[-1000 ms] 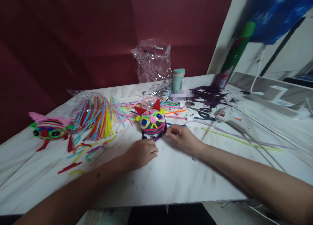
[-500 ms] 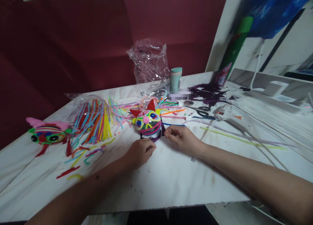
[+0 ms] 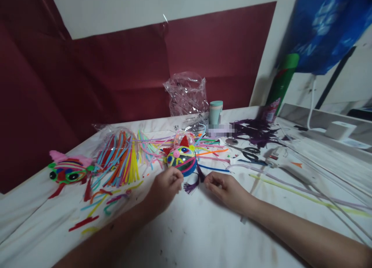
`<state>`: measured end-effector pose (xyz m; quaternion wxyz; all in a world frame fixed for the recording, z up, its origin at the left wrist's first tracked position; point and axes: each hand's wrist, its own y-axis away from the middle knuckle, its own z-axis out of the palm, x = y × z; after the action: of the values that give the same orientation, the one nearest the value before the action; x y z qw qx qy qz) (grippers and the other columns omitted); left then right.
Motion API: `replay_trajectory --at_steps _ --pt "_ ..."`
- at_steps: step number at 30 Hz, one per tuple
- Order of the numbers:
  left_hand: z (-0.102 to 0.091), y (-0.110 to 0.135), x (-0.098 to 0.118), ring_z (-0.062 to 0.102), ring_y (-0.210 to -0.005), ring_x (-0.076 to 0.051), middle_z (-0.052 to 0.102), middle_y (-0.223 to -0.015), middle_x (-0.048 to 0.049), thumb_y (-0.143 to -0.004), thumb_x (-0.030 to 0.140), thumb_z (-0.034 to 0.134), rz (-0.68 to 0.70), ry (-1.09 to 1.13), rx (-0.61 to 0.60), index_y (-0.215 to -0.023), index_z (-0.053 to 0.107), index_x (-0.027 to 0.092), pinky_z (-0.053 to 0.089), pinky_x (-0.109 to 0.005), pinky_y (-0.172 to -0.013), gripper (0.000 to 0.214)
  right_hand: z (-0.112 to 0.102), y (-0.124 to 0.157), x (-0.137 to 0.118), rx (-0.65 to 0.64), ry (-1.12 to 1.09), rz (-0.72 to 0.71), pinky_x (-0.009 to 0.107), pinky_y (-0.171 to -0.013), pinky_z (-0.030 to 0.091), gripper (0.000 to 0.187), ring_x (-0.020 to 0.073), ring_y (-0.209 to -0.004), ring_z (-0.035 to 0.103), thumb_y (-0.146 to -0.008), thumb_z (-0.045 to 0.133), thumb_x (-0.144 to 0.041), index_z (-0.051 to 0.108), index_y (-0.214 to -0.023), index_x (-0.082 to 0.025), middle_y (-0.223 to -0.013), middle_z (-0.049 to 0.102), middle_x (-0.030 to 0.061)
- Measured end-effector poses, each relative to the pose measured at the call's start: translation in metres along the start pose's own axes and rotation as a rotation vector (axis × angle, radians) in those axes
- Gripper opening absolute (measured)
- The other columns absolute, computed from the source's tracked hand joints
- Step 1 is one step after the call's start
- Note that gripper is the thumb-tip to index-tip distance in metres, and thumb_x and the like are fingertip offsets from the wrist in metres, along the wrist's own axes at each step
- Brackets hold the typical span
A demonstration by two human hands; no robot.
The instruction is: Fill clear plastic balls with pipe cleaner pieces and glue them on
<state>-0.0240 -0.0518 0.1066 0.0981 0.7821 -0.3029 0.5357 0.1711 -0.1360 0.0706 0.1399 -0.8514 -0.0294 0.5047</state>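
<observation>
As both bare forearms reach in over the near edge of the marbled table (image 3: 203, 237), the left hand (image 3: 167, 185) sits with curled fingers against the lower left of a round animal head (image 3: 180, 159); whether its grip holds the head or only rests there, I cannot tell. Opposite it, the right hand (image 3: 225, 191) has thumb and forefinger drawn together just beside a purple tassel (image 3: 200, 174) at the head's lower right, and I cannot tell if that grip is closed on it. The head, with red pointed ears, a pink nose and a blue underside, is between the two hands and slightly beyond them.

To the left lie short coloured scraps, a red strip (image 3: 84, 223) among them, and past these a second animal figure (image 3: 68, 172) with pink ears. A bundle of fuzzy stems (image 3: 124, 155) spreads between the two figures. On the right are a long yellow-green stem (image 3: 296, 187), a glue gun (image 3: 287, 164) and dark-handled scissors (image 3: 250, 153). Farther back, purple strands (image 3: 252, 132) lie near a mint-coloured cup (image 3: 215, 113), with a clear plastic bag (image 3: 187, 94) beside it. Behind everything hangs a dark red sheet (image 3: 221, 47).
</observation>
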Motion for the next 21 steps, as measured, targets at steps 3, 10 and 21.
replay_trajectory --at_steps 3,10,21 --pt "-0.022 -0.021 -0.001 0.050 -0.049 -0.009 0.054 -0.054 0.0053 -0.065 0.021 0.061 0.011 0.213 0.224 -0.073 0.057 0.016 0.038 -0.020 -0.049 0.010 -0.003 -0.001 -0.001 0.012 0.013 -0.005 0.024 -0.052 0.037 0.012 0.0137 -0.059 0.050 -0.080 0.050 -0.026 0.058 -0.074 -0.019 -0.066 0.059 -0.0002" --pt "-0.038 -0.060 -0.024 0.057 -0.059 -0.011 0.062 -0.067 0.0010 -0.057 0.025 0.068 -0.046 0.418 0.349 -0.075 0.059 0.014 0.044 -0.023 -0.058 0.023 -0.006 -0.020 -0.010 0.118 0.055 -0.046 0.028 -0.055 0.044 0.011 0.0157 -0.064 0.055 -0.075 0.057 -0.028 0.058 -0.084 -0.022 -0.079 0.061 0.0023" --pt "-0.004 -0.035 0.001 0.053 -0.060 -0.010 0.058 -0.062 0.0035 -0.065 0.023 0.062 0.073 0.426 0.138 -0.079 0.062 0.015 0.041 -0.021 -0.059 0.016 -0.008 -0.044 0.004 0.230 0.080 -0.028 0.038 -0.075 0.050 0.053 0.0260 -0.104 0.053 -0.066 0.068 -0.033 0.050 -0.114 -0.019 -0.113 0.055 0.0114"
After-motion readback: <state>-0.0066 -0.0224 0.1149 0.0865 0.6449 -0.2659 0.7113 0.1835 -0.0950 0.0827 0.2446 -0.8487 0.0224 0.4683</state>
